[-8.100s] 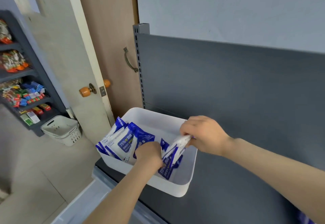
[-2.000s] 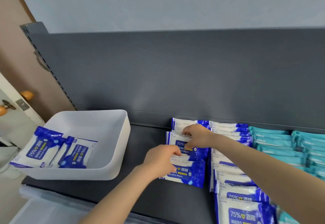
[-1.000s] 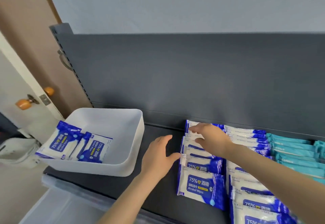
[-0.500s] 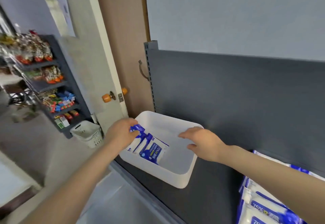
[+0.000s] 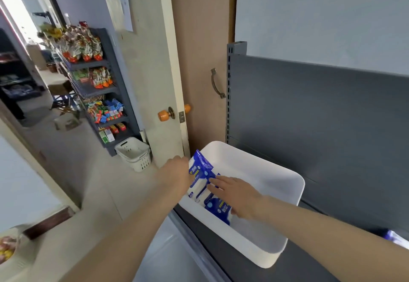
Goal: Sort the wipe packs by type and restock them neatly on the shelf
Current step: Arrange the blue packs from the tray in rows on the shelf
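Holding 2 blue packs (image 5: 199, 175): white bin (image 5: 254, 245). L hand (image 5: 177, 174) fingers grip one (tilted up); R hand (image 5: 235, 194) fingers straight.

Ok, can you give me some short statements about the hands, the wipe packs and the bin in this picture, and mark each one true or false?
1. The left hand holds an upright blue pack at the left edge of the white bin. True.
2. The bin is full of packs. False: only two show, the upright one and a second blue pack; much of the bin's floor is bare.
3. The right hand reaches into the bin with straight fingers laid on the packs. True.
4. The bin stands on the floor. False: it stands on the dark shelf; the white basket is the one on the floor.
5. The door knob is green. False: it is orange.
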